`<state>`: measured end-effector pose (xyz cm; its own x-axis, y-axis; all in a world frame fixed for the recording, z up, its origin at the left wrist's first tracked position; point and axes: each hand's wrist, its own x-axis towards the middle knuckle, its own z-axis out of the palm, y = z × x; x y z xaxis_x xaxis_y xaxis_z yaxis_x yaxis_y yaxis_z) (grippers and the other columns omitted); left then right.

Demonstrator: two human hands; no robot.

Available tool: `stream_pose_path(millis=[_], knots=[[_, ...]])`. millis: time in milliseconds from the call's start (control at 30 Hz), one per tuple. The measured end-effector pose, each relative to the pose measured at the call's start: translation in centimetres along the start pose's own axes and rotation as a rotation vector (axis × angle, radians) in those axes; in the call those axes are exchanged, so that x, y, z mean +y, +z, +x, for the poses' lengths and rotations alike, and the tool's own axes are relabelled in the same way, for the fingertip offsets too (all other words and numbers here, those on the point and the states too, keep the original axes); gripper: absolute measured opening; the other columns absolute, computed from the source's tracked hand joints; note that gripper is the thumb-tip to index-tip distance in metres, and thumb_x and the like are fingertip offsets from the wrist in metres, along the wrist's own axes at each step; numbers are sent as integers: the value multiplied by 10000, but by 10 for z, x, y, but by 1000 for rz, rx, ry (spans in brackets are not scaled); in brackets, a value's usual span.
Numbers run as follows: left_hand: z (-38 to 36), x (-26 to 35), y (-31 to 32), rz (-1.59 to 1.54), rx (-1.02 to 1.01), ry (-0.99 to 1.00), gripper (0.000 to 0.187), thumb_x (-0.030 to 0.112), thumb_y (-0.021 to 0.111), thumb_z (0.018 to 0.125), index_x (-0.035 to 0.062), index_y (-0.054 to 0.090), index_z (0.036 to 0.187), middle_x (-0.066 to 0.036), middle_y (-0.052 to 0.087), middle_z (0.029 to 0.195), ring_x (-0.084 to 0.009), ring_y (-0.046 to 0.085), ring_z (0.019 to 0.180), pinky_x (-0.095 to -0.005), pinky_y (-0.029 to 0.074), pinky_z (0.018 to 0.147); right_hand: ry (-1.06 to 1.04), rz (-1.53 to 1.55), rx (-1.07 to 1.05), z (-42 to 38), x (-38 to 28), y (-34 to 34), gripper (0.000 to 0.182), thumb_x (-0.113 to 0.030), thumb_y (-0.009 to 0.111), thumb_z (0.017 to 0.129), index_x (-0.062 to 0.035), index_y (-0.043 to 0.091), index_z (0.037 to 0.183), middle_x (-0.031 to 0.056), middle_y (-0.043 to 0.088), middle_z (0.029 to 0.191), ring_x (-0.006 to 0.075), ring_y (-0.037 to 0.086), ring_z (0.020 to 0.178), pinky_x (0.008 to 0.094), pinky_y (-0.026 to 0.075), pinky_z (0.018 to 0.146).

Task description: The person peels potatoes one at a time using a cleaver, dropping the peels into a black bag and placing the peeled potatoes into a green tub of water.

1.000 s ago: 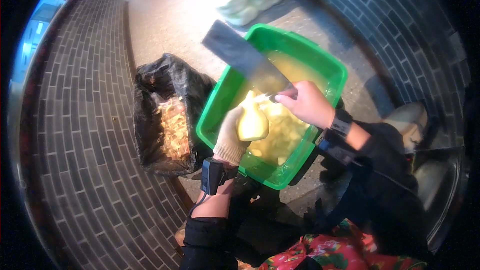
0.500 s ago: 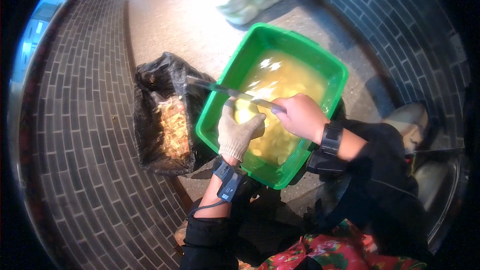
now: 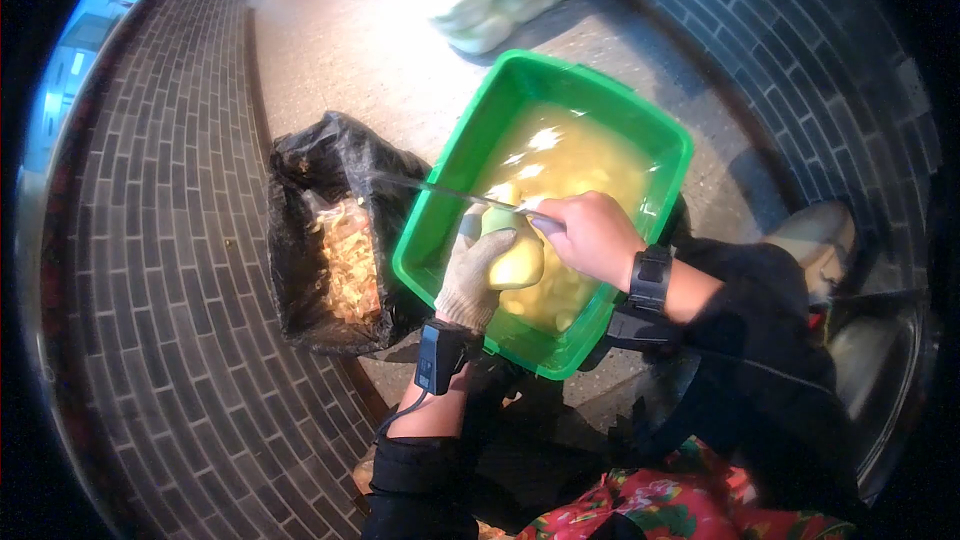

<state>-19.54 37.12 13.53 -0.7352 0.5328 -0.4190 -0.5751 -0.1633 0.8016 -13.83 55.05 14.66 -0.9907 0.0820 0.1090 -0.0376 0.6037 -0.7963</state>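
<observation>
A green tub [image 3: 425, 230] holds cloudy yellowish water with several pale yellow pieces [image 3: 575, 175] in it. Over its left part, my gloved left hand [image 3: 474, 265] grips a peeled yellow potato [image 3: 517, 262], thumb across its top. My bare right hand [image 3: 595, 237] is wrapped round the handle end of a long knife [image 3: 430, 186]. The blade runs leftward just above the potato and past the tub's left rim; whether it touches the potato I cannot tell.
Left of the tub stands a black plastic bag [image 3: 395, 260] with peelings [image 3: 350, 265] inside. A clear bag of pale green vegetables [image 3: 500, 0] lies beyond the tub. Brick-patterned surfaces flank both sides. A shoe [image 3: 815, 245] is at the right.
My left hand has turned, and more of the potato now shows, lower and farther right. The knife and my right hand have shifted slightly left, with the blade seen more edge-on.
</observation>
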Motion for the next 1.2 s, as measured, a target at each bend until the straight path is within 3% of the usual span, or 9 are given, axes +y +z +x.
stream_pose_path(millis=[67,333,567,767,833,967,1033,1067,1200], knots=[[-1,-4,2,-135,0,-5,507,38,646,845,19,457,1315,-89,620,1089,-193,638,941,-319,553,802,46,-13,-8,-3,-2,3,198,-180,590,860,-122,736,981,199,665,777,382,652,733,478,518,690],[-9,-15,23,56,254,65,586,54,693,846,22,430,1369,-107,593,1162,-180,619,1007,-300,561,807,189,35,-1,-9,-6,10,196,-198,570,891,-60,708,910,221,651,765,404,639,726,476,512,694],[-7,-24,19,102,224,62,622,93,732,830,42,435,1375,-104,578,1194,-180,608,1041,-303,560,822,306,296,46,-10,26,34,217,-208,620,874,-10,697,921,227,668,774,385,663,726,436,517,692],[-9,-21,28,122,219,-15,662,97,746,819,49,419,1392,-102,575,1211,-181,604,1054,-307,561,829,386,348,45,-2,47,33,241,-190,652,852,31,684,943,198,671,713,301,675,653,407,513,637],[-3,-31,17,184,196,42,686,96,749,816,39,402,1405,-105,563,1236,-183,605,1052,-310,569,814,579,442,-143,4,30,13,245,-195,657,848,25,682,952,142,641,645,238,640,578,385,501,583],[-3,-22,18,204,150,23,706,87,734,822,27,377,1429,-114,546,1261,-186,607,1041,-316,566,827,643,511,-190,14,33,5,246,-200,662,844,19,682,953,94,607,615,189,604,531,363,487,541],[-3,-17,17,154,113,-24,717,65,703,829,16,351,1452,-125,532,1277,-186,597,1056,-314,550,857,620,401,-250,17,33,0,261,-200,662,838,29,675,963,134,639,647,241,636,574,383,514,589],[0,-15,13,198,62,-19,744,65,682,825,9,321,1474,-130,533,1275,-196,584,1082,-319,529,883,423,351,-150,15,37,3,270,-203,653,835,40,675,950,203,670,727,322,676,687,417,530,679],[0,-15,6,220,3,-43,767,85,684,816,3,310,1481,-135,532,1276,-211,576,1104,-330,520,884,529,211,-189,17,52,14,284,-218,650,830,43,680,937,249,678,823,384,677,819,443,523,769]])
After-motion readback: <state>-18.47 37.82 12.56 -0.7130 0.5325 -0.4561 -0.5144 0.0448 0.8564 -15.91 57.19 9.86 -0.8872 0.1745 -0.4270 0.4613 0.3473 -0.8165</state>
